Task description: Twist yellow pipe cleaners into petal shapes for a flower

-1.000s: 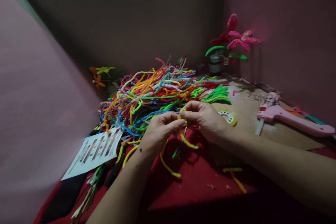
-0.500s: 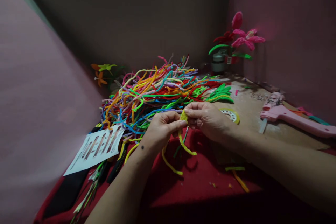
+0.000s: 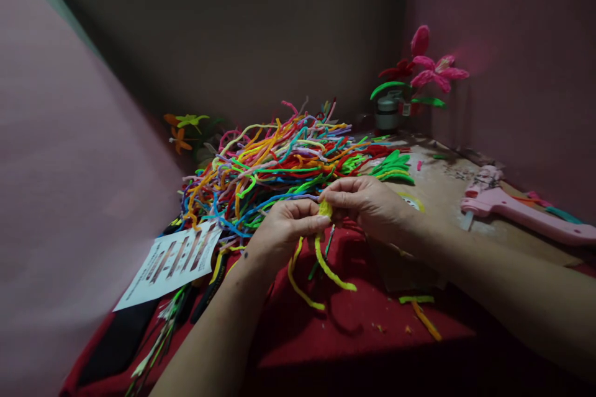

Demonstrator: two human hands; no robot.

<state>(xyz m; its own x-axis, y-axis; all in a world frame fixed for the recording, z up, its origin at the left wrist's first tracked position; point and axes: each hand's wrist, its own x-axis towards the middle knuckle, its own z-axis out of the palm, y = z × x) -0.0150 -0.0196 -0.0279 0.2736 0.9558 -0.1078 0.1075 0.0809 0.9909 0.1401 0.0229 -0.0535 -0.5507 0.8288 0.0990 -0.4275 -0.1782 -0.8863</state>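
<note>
A yellow pipe cleaner piece (image 3: 325, 208), bent into a compact shape, is pinched between both hands over the red cloth. My left hand (image 3: 293, 220) is closed on its lower part with thumb and fingertips. My right hand (image 3: 356, 198) grips its upper right side, and the fingers hide much of it. Two loose yellow ends hang below, one curving right and one farther left. A thin green stem (image 3: 328, 253) shows just behind them; whether it joins the yellow piece I cannot tell.
A heap of coloured pipe cleaners (image 3: 274, 161) lies behind the hands. To the right are a tape roll (image 3: 414, 201) and a pink glue gun (image 3: 521, 205). A printed sheet (image 3: 170, 263) is at left. Pink flowers (image 3: 437, 71) stand at the back. Yellow and orange scraps (image 3: 426, 319) lie in front.
My right hand has shifted slightly left and covers more of the yellow piece's upper part. The hanging right end has swung a little to the right.
</note>
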